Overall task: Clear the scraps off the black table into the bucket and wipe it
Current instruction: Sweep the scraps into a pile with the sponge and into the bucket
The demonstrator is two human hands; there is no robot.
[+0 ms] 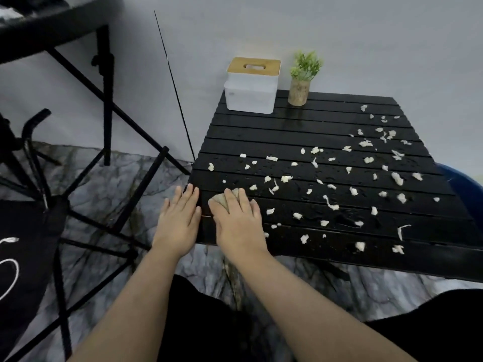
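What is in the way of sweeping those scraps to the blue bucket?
Nothing visible: the right hand presses a cloth at the black table's left edge, scraps lie across open slats, and the blue bucket is past the right edge.

White tissue box (251, 96) with wooden lid (254, 65), beside it a small green plant (306, 65) in a pale pot (298, 92), both against a grey wall (339, 35); black folding frame (104, 105) left, on marbled floor (109, 189).

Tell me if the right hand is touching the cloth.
Touching. The head view shows the right hand pressed flat on the cloth, covering most of it.
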